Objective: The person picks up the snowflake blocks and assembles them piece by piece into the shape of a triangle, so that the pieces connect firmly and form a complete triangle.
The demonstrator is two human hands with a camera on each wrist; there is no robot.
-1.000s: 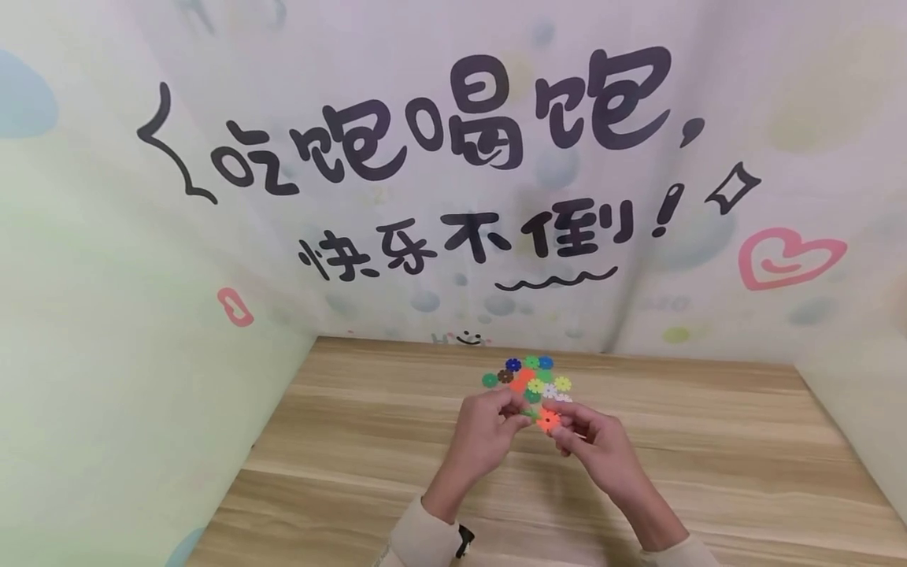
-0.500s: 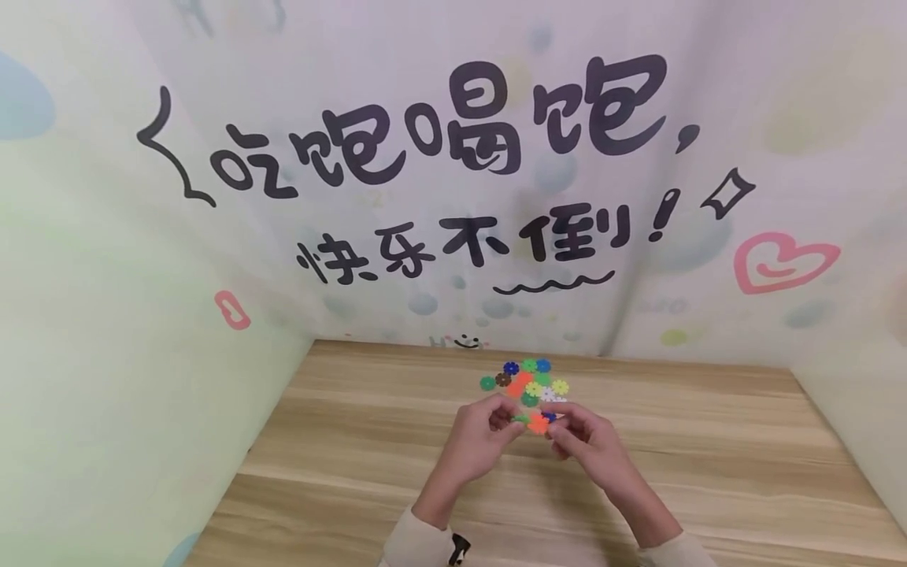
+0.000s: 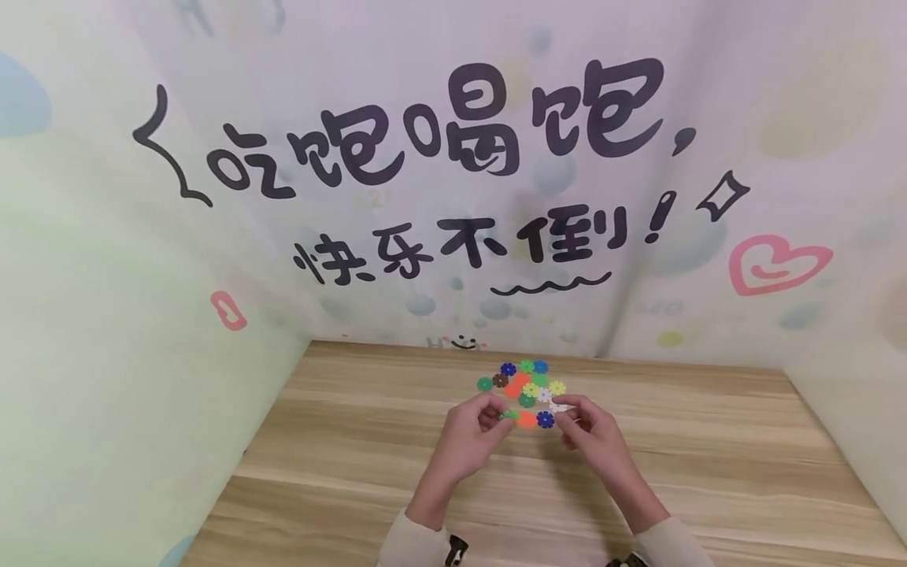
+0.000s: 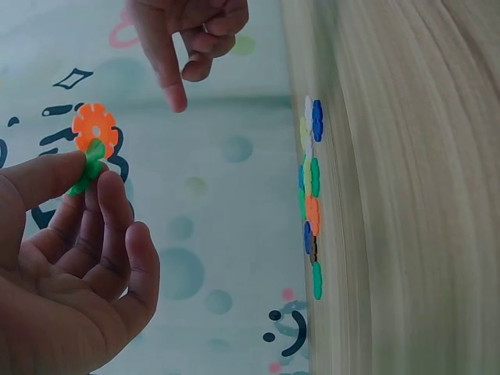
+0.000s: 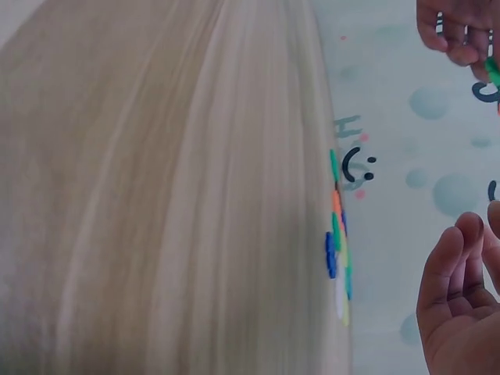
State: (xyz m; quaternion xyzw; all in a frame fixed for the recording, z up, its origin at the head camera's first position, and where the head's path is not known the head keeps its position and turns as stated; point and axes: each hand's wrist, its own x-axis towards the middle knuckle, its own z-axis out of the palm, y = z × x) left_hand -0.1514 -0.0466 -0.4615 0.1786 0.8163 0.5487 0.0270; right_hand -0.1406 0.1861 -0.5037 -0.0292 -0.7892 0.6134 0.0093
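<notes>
My left hand (image 3: 468,435) pinches a green flower-shaped disc (image 4: 92,166) between thumb and fingers. An orange flower-shaped disc (image 4: 95,129) is joined to it and sticks up past the fingertips in the left wrist view. Facing it, my right hand (image 3: 595,437) is raised apart from the joined discs, with nothing seen between its fingers. A dark blue flower disc (image 3: 545,419) shows between the hands in the head view; the left wrist view has a blue disc (image 4: 317,121) lying on the table.
Several loose flower discs lie spread beyond the hands, among them a brown disc (image 3: 500,380), a yellow disc (image 3: 557,388) and a teal-green disc (image 3: 485,383). The wooden table (image 3: 340,441) meets a printed curtain wall (image 3: 397,315) behind them.
The orange disc has moved left with my left hand, away from the right fingers, which have let go of it. The dark blue disc, hidden before, now shows fully.
</notes>
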